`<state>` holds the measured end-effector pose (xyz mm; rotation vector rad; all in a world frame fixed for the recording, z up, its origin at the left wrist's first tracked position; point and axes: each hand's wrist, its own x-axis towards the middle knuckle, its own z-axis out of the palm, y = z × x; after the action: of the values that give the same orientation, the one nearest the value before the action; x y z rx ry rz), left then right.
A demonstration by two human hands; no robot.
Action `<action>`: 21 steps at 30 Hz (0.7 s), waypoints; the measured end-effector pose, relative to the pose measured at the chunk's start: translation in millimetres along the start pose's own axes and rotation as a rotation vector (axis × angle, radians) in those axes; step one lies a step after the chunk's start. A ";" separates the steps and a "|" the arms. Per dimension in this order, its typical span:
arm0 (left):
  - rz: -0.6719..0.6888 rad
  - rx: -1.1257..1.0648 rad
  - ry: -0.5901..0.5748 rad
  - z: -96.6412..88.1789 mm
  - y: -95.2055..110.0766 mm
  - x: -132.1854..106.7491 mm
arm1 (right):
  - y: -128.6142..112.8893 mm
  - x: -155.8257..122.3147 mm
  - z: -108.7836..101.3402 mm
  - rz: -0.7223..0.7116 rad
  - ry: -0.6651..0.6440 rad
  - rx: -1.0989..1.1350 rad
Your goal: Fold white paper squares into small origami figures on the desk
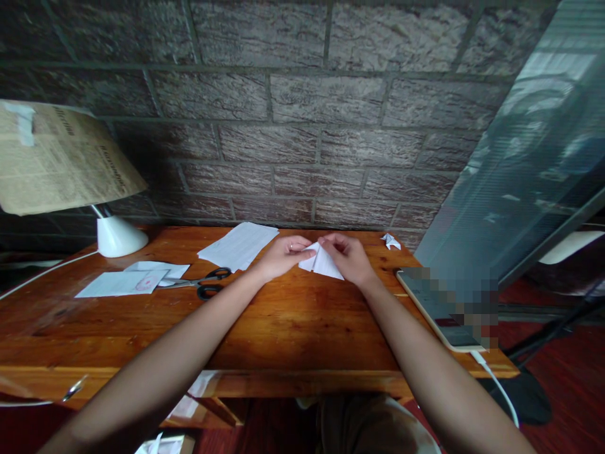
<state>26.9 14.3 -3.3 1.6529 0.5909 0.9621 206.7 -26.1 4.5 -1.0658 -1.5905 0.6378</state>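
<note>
A small sheet of folded white paper (326,262), roughly triangular, is held between my two hands above the wooden table. My left hand (283,256) pinches its left corner between thumb and fingers; a ring shows on one finger. At the top and right edge, my right hand (348,255) grips the same paper with thumb and forefinger. Dark slits or gaps between the folds show near the paper's lower left. Part of the paper is hidden by the fingers.
Left of my hands lie a stack of white sheets (239,244), black-handled scissors (212,284) and loose papers (120,284). A lamp (121,236) stands far left. A folded paper figure (391,241) sits back right, near a tablet (439,309) with a white cable (498,384). Behind is a brick wall (302,151).
</note>
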 end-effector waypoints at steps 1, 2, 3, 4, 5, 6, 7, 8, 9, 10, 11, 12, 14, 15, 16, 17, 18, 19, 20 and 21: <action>-0.017 0.000 -0.011 0.5 -0.4 0.0 | 0.3 0.0 0.0 0.004 0.013 0.003; -0.025 0.002 -0.018 0.9 -0.5 -0.2 | 0.2 -0.2 0.1 0.004 0.018 0.015; -0.024 0.001 -0.020 1.2 -0.2 -0.5 | -0.2 -0.4 0.2 0.002 0.012 0.035; -0.019 -0.005 -0.018 1.4 0.3 -0.9 | -0.9 -0.6 0.4 0.001 -0.004 0.063; -0.011 -0.016 -0.013 1.6 0.8 -1.3 | -1.7 -0.9 0.5 0.006 -0.028 0.097; -0.002 -0.029 -0.009 1.7 1.4 -1.6 | -2.5 -1.1 0.6 0.017 -0.056 0.132; 0.005 -0.041 -0.007 1.9 1.8 -1.8 | -3.2 -1.2 0.6 0.033 -0.083 0.166; 0.009 -0.049 -0.008 2.0 2.1 -1.8 | -3.6 -1.2 0.6 0.050 -0.104 0.196; 0.010 -0.054 -0.010 2.1 2.2 -1.8 | -3.8 -1.1 0.6 0.063 -0.113 0.221; 0.011 -0.054 -0.012 2.3 2.3 -1.7 | -3.7 -0.9 0.6 0.071 -0.114 0.239; 0.014 -0.052 -0.013 2.5 2.3 -1.5 | -3.4 -0.7 0.6 0.075 -0.108 0.249; 0.018 -0.047 -0.013 2.7 2.4 -1.4 | -3.1 -0.4 0.6 0.077 -0.101 0.254; 0.027 -0.033 -0.011 3.1 2.6 -1.2 | -2.6 0.1 0.8 0.078 -0.087 0.257; 0.031 -0.029 -0.009 3.3 2.9 -1.2 | -2.8 0.2 1.0 0.077 -0.078 0.258; 0.034 -0.025 -0.010 3.5 3.1 -1.2 | -3.2 0.2 1.1 0.078 -0.068 0.259; 0.035 -0.025 -0.012 3.7 3.4 -1.3 | -4.0 0.1 1.2 0.082 -0.058 0.261; 0.037 -0.026 -0.014 3.8 3.6 -1.4 | -5.1 -0.1 1.3 0.089 -0.050 0.263; 0.040 -0.027 -0.017 3.9 3.8 -1.5 | -6.5 -0.4 1.4 0.100 -0.045 0.266; 0.042 -0.026 -0.021 4.1 4.0 -1.7 | -7.9 -0.8 1.4 0.114 -0.041 0.271; 0.046 -0.025 -0.023 4.2 4.1 -1.8 | -9.4 -1.2 1.4 0.127 -0.040 0.277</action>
<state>29.1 9.4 -0.3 1.6591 0.5259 0.9788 202.5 -31.3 11.3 -0.9558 -1.4263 0.9415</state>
